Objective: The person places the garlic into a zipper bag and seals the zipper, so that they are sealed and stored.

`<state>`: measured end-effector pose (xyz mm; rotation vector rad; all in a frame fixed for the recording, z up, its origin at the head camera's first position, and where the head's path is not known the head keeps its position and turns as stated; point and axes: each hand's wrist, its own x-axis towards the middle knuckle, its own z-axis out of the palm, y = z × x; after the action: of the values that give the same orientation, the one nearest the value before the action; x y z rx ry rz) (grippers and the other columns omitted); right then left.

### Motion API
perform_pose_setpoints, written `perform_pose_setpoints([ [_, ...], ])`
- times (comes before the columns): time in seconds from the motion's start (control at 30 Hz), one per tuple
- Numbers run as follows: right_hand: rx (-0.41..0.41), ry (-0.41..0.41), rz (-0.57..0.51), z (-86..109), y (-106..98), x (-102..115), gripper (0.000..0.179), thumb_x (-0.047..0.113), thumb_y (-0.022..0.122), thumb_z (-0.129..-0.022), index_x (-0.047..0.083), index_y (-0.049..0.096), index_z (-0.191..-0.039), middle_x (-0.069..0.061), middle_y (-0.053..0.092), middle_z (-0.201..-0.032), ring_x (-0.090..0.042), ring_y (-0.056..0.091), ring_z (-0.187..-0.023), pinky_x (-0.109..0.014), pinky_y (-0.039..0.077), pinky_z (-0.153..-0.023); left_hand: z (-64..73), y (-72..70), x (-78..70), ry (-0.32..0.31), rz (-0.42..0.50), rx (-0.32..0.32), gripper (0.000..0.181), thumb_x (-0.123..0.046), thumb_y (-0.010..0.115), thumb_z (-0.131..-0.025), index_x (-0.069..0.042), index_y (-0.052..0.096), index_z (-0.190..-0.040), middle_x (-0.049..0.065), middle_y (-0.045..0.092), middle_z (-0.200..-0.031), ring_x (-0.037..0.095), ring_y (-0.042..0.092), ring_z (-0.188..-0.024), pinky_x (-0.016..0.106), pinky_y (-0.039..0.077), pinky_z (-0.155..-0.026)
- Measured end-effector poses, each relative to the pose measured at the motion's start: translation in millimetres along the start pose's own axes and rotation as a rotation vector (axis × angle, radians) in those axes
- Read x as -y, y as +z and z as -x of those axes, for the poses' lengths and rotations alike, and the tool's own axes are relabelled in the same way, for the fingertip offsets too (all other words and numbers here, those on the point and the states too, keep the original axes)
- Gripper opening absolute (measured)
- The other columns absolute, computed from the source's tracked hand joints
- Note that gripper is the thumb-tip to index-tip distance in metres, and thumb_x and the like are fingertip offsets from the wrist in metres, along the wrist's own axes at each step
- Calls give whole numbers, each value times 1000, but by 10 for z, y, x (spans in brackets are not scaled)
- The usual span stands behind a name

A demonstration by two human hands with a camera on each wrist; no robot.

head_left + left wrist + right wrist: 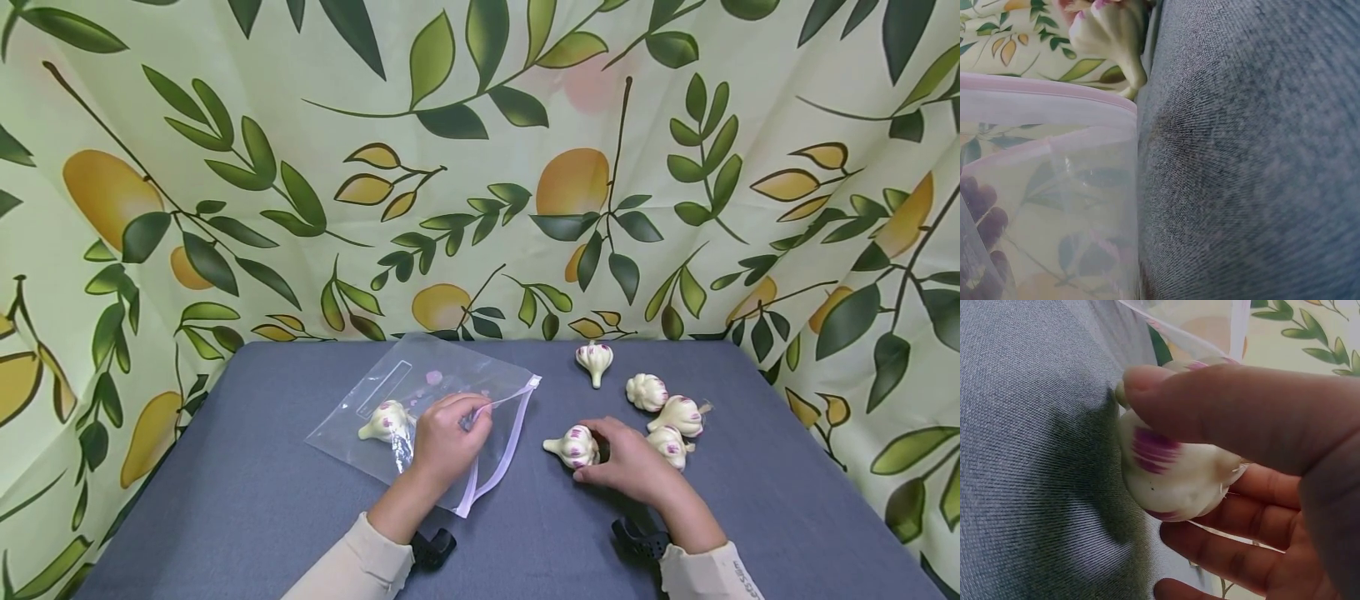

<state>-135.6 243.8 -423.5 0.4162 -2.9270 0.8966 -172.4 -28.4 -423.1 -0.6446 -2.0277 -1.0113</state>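
A clear zip bag (352, 433) lies on the table's left half, its mouth with a pale purple zip strip facing right. One garlic bulb (387, 421) sits inside it. My left hand (453, 433) pinches the upper layer of the bag near the mouth, which stands parted. My right hand (622, 458) holds another garlic bulb (576, 447) between thumb and fingers, its stem pointing left toward the bag. In the right wrist view the thumb lies across that purple-streaked bulb (1160, 469), with the fingers on its far side.
Right of my right hand lie several more bulbs: a rounded one (647, 392), one with roots showing (681, 415) and one partly behind the hand (670, 446). A single bulb (595, 360) stands farther back. A leaf-patterned cloth (480, 275) hangs behind the grey table (247, 500).
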Motion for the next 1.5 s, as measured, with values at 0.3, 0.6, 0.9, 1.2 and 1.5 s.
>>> perform_pose_setpoints([
  [0.3,-21,3,-15,-36,5,23,65,32,84,-64,7,61,-119,-6,65,-113,-22,60,-104,-43,48,-89,-17,-27,14,-6,-7,2,9,-13,67,-77,-13,75,-81,-2,73,-85,11,69,-82,27,54,-74],
  [0.6,35,9,-7,-53,66,69,59,34,83,-64,19,60,-116,6,66,-103,-10,59,-92,-35,49,-81,-17,-56,24,-8,-17,8,9,-14,67,-77,-13,75,-81,-2,73,-85,11,69,-82,27,54,-74],
  [0.9,52,-17,-182,3,82,178,63,31,84,-65,19,58,-122,5,64,-113,-18,61,-106,-37,50,-90,18,-52,18,-1,-4,29,8,-13,67,-77,-13,75,-82,-2,73,-86,10,69,-84,24,54,-75],
  [1.2,-47,-252,-7,-121,270,588,69,24,84,-65,9,56,-126,-2,62,-121,-18,60,-109,-39,50,-91,-10,-39,11,15,-3,6,9,-12,68,-76,-11,75,-83,-1,73,-85,11,69,-83,26,54,-75],
  [1.5,-69,-297,111,-357,469,848,54,14,83,-60,13,62,-109,1,65,-102,-14,61,-92,-34,51,-80,-22,-19,-69,-15,21,9,9,-13,68,-76,-11,75,-83,-3,73,-85,10,69,-83,25,53,-76],
])
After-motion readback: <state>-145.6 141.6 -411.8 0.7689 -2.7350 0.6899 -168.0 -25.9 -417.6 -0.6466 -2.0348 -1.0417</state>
